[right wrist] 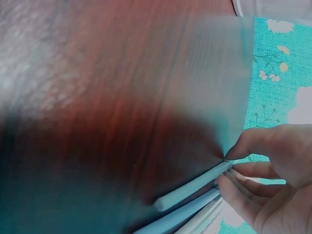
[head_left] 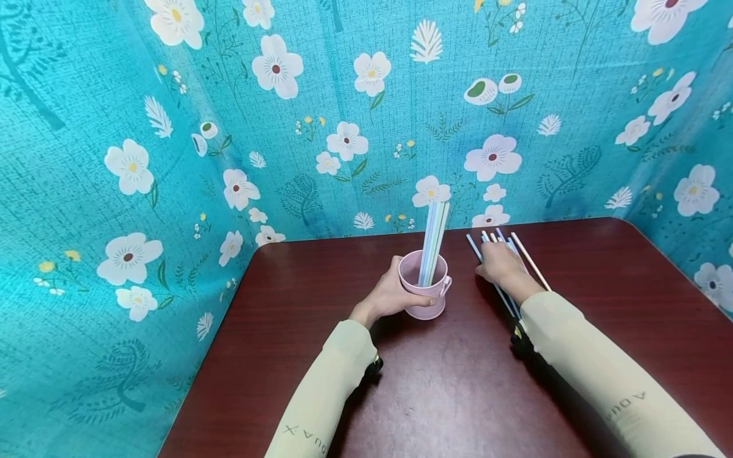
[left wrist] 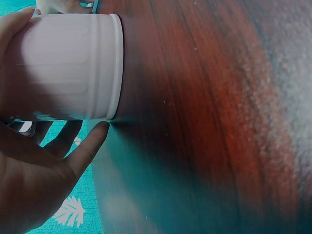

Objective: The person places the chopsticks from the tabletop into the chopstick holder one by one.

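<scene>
The left hand (head_left: 392, 294) wraps its fingers around the pink cup (head_left: 425, 294), steadying it upright on the surface (head_left: 446, 381); several straws (head_left: 434, 242) stand inside it, leaning on the far rim. Just right of the cup, the right hand (head_left: 501, 264) rests on the loose straws (head_left: 529, 261) lying flat, thumb and fingers pinching one (right wrist: 195, 187) as if to single it out.

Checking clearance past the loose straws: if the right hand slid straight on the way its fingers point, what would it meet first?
Probably nothing on the table; beyond the right hand and straws, the floral backdrop comes first, though depth is unclear.
</scene>
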